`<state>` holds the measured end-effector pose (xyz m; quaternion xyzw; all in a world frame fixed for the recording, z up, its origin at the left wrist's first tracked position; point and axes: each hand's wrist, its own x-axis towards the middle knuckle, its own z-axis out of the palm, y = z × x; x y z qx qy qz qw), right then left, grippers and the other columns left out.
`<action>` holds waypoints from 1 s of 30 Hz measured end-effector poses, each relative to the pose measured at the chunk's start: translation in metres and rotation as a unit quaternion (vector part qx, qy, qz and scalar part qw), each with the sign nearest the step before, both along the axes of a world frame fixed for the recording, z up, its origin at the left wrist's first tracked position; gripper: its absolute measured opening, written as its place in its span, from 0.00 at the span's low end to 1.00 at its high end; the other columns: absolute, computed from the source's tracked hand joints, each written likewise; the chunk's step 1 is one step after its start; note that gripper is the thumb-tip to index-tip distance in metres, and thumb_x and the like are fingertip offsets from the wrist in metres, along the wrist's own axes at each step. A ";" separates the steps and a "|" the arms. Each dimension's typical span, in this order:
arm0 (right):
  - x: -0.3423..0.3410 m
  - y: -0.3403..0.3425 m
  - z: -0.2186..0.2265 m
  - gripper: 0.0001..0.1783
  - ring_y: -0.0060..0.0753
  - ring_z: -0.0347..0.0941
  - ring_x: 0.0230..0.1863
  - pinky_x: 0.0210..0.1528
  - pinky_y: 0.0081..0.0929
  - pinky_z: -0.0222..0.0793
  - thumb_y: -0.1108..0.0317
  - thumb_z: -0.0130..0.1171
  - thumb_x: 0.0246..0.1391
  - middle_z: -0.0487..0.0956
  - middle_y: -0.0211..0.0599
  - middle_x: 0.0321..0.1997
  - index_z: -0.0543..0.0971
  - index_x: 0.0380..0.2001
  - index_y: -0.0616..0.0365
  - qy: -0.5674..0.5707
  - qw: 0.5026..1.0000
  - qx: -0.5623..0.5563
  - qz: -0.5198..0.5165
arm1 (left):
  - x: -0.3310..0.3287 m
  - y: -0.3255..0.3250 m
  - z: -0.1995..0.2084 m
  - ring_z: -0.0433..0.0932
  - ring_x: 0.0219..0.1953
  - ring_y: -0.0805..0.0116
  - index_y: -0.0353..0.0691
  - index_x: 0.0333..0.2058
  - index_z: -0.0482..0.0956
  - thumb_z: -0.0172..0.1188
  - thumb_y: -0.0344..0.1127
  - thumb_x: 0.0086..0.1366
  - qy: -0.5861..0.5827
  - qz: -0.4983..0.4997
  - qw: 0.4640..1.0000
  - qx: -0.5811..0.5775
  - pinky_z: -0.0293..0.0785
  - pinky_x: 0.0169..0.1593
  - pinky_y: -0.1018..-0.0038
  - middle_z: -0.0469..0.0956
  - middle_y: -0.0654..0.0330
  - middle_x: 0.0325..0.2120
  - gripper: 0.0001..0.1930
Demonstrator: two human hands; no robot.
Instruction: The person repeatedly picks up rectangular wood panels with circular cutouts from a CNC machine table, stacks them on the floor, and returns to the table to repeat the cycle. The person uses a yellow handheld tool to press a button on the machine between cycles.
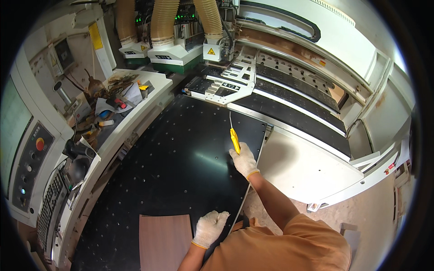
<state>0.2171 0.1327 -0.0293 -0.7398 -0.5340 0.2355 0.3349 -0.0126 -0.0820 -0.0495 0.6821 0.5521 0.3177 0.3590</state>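
Orange shirt (pixel 280 248) | yellow tool (pixel 234 139): slim, thin-tipped | in right grip (pixel 244 161)

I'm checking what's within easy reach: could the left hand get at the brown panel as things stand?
Probably yes: the gloved left hand is just to the right of the brown panel, and nothing visible stands between them.

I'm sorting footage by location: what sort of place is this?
Probably a woodworking or panel-cutting workshop: thick ribbed hoses at the back, a wood-grain board on a studded black table, and a control panel with a red knob.
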 end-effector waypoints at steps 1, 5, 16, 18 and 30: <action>0.005 0.000 -0.003 0.29 0.70 0.79 0.65 0.68 0.55 0.75 0.52 0.66 0.72 0.82 0.63 0.64 0.76 0.65 0.62 -0.001 1.000 -0.006 -0.011 | 0.004 -0.004 0.003 0.88 0.26 0.56 0.38 0.27 0.83 0.67 0.52 0.79 -0.008 -0.004 1.000 -0.010 0.84 0.35 0.62 0.86 0.56 0.21 0.25; 0.021 0.004 -0.008 0.29 0.66 0.85 0.57 0.57 0.54 0.83 0.53 0.67 0.72 0.85 0.61 0.55 0.76 0.63 0.64 0.058 0.996 -0.029 -0.065 | 0.022 -0.011 0.014 0.85 0.34 0.40 0.41 0.34 0.83 0.63 0.51 0.81 -0.048 -0.076 0.995 -0.052 0.81 0.39 0.49 0.83 0.48 0.28 0.20; 0.044 0.015 0.002 0.25 0.30 0.78 0.27 0.28 0.39 0.84 0.56 0.68 0.71 0.79 0.37 0.35 0.75 0.62 0.59 0.265 0.955 0.008 -0.133 | 0.024 0.011 0.007 0.91 0.35 0.54 0.40 0.40 0.85 0.60 0.51 0.82 0.045 -0.105 0.991 -0.073 0.85 0.42 0.58 0.87 0.54 0.31 0.19; 0.034 0.021 0.000 0.25 0.31 0.80 0.28 0.29 0.39 0.85 0.57 0.70 0.70 0.80 0.38 0.36 0.76 0.61 0.59 0.247 0.966 -0.053 -0.050 | 0.019 0.011 0.004 0.92 0.32 0.60 0.33 0.31 0.82 0.62 0.55 0.80 0.002 -0.058 0.997 -0.046 0.86 0.42 0.63 0.88 0.53 0.25 0.28; -0.024 0.060 -0.005 0.26 0.67 0.80 0.63 0.65 0.55 0.79 0.59 0.71 0.65 0.80 0.58 0.62 0.77 0.61 0.57 -0.162 0.983 -0.008 0.086 | 0.014 0.020 -0.004 0.91 0.32 0.54 0.34 0.32 0.83 0.63 0.58 0.79 0.013 0.031 0.988 -0.151 0.85 0.43 0.61 0.88 0.52 0.25 0.29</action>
